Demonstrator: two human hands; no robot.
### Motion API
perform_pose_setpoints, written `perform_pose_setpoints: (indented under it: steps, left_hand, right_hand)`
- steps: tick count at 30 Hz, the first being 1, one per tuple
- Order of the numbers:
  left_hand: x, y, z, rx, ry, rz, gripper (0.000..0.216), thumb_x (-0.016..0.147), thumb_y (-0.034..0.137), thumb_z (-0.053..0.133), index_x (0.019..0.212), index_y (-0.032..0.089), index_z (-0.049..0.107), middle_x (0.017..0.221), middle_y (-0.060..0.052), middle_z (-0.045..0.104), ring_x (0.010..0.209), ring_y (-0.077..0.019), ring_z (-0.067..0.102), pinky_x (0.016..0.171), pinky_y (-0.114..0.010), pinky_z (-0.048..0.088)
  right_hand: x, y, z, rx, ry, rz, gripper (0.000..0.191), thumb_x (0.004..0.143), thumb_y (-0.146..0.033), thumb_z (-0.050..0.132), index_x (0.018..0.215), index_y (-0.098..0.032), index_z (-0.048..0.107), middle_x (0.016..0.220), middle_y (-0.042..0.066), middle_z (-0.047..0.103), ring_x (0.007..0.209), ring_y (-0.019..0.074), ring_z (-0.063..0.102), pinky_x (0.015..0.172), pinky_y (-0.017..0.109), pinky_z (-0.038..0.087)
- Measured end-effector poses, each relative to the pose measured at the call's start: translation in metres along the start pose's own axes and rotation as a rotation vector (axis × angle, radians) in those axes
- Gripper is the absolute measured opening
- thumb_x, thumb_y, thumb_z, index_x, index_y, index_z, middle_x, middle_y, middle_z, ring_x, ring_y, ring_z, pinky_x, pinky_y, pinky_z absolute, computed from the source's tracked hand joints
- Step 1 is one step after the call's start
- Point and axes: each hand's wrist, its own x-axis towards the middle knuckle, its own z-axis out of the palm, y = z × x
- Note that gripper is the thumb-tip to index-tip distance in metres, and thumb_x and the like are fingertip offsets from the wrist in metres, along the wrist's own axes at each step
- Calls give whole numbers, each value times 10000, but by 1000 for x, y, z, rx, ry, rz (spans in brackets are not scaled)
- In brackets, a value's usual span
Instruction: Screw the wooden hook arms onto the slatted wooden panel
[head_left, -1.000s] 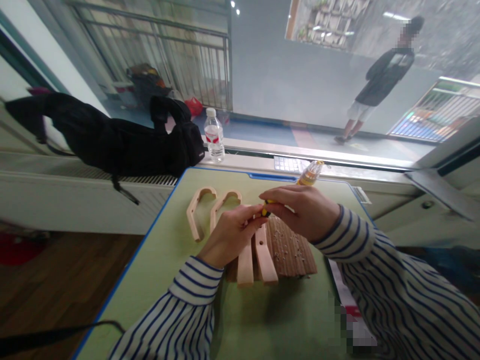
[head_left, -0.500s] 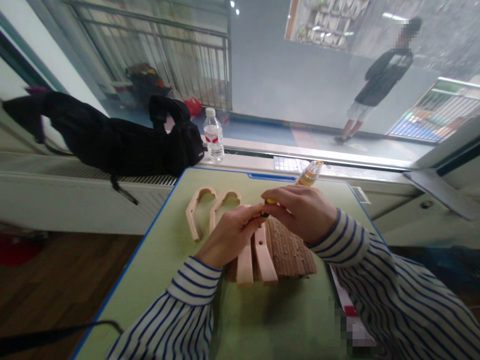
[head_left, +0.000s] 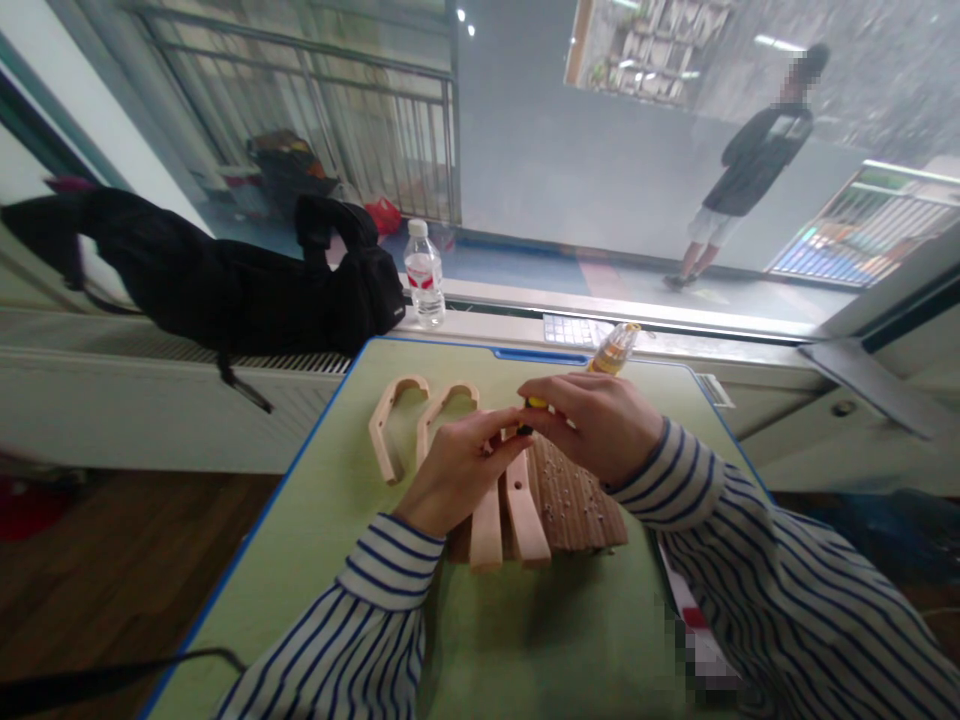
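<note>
My right hand (head_left: 600,425) is closed round the yellow end of a small yellow-and-black tool (head_left: 535,403), which looks like a stubby screwdriver; its tip is hidden. The fingers of my left hand (head_left: 461,465) pinch around its black part, meeting my right fingertips. Below my hands, a bent wooden piece (head_left: 526,525) with a hole lies on a brown, ridged wooden board (head_left: 577,495) dotted with small bits. Beside it lies a second wooden piece (head_left: 486,530), partly under my left hand. Farther left are a hook-shaped wooden piece (head_left: 384,440) and another curved wooden piece (head_left: 442,400), both on the table.
The green table (head_left: 315,560) has a blue edge. A clear container with a yellow tip (head_left: 615,345) lies at its far side. On the sill stand a water bottle (head_left: 424,275) and a black bag (head_left: 262,290). Beyond the glass, a person (head_left: 757,165) stands outside.
My fingers have shifted slightly on the yellow-and-black tool, and more of it shows between them. The whole view has moved a little; the wooden pieces keep their places on the table and board.
</note>
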Motion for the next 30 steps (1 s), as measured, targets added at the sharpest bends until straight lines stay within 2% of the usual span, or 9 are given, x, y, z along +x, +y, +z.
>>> perform_pose_setpoints:
  steps: [8, 15, 30]
  left_hand:
    - [0, -2, 0, -14, -11, 6, 228, 822, 246, 618, 1045, 216, 658, 676, 34, 601, 583, -83, 517, 554, -197, 435]
    - [-1, -4, 0, -17, -27, 0, 224, 822, 243, 625, 1041, 208, 656, 702, 20, 626, 614, -96, 538, 592, -215, 454]
    - [-1, -2, -2, -48, -79, -2, 210, 875, 218, 547, 1065, 218, 638, 745, 19, 613, 667, -102, 545, 652, -221, 450]
  right_hand:
    - [1, -3, -8, 77, -10, -35, 383, 888, -348, 441, 1196, -141, 538, 1058, 85, 658, 861, 155, 616, 771, 293, 452]
    - [2, -1, -9, 96, -41, -70, 281, 896, -266, 391, 1016, -178, 629, 981, 52, 678, 892, 146, 616, 762, 274, 444]
    - [2, -2, -4, -13, -1, -27, 283, 911, -355, 407, 976, -186, 625, 922, 44, 682, 829, 150, 613, 710, 270, 422]
